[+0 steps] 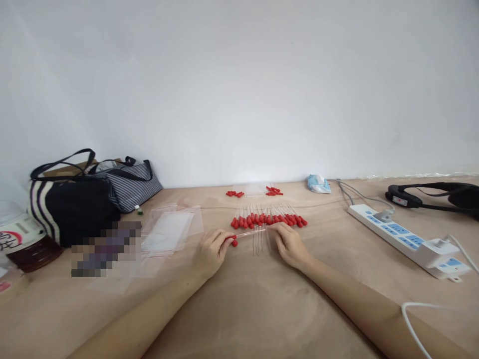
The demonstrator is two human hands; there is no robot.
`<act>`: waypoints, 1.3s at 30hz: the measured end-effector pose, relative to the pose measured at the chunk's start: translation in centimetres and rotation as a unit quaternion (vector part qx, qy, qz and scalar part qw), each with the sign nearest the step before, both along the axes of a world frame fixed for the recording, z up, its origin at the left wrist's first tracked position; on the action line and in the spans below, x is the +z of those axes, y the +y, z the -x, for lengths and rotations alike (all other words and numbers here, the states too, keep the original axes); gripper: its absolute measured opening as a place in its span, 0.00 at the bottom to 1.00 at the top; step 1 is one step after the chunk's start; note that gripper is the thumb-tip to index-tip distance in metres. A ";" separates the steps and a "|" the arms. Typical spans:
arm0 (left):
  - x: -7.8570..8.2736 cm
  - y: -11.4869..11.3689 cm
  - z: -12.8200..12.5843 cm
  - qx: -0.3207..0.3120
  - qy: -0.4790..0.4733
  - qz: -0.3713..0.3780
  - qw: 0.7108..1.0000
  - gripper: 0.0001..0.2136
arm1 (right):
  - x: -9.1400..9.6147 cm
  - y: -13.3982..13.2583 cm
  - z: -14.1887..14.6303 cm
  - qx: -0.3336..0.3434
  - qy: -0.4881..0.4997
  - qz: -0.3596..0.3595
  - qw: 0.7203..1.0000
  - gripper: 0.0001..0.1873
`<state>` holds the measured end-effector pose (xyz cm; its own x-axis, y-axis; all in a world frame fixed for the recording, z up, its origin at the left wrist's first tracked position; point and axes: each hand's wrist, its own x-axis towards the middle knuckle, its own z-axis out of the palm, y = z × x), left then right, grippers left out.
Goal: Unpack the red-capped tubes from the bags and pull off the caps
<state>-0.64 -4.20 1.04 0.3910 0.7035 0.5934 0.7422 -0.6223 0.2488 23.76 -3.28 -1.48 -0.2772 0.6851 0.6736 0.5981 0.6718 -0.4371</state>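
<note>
The left hand (214,252) has its grip pinched on the red end of a red-tipped clear stem (249,233), which runs between the hands just this side of the row of red-tipped stems (269,219). The right hand (290,247) has thumb and forefinger close together at the stem's far end; whether that grip presses on the stem or on a bit of clear film cannot be told. Handling it well would seem to mean holding firmly by the red tip, guiding the other end lightly so the thin shaft does not bow, and keeping both wrists low and level. The loose clear ends (258,244) hang or lie below the right fingertips and could easily snag, so a small lift before any sideways move looks wise. Forward, the row crowds the knuckles, and beyond it the counter (262,304) meets the wall (262,99); drawing back between the forearms offers the most room. Leftward, the clear zip bags (168,232) lie near the left hand and could slide if brushed. Rightward, the power strip (396,229) stands well apart, but the white cable (422,303) crosses by the right forearm, so that elbow should swing little.
</note>
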 end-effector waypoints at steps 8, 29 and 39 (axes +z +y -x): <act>-0.3 -0.6 -1.7 -0.044 0.053 -0.094 0.993 0.10 | 1.1 -1.6 1.3 0.004 -0.127 -0.086 0.988 0.16; -0.9 -0.6 -1.7 -0.132 0.094 -0.077 0.984 0.08 | 1.0 -2.9 1.7 0.006 -0.180 -0.171 0.969 0.08; -0.3 -1.0 -1.8 -0.154 0.099 -0.095 0.978 0.10 | 0.9 -3.0 1.6 0.005 -0.172 -0.209 0.963 0.08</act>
<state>1.12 -5.22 0.73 0.6876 0.4178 0.5939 0.5338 -0.8453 -0.0233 22.13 -6.31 -0.57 -0.5389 0.3707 0.7564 0.6518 0.7524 0.0957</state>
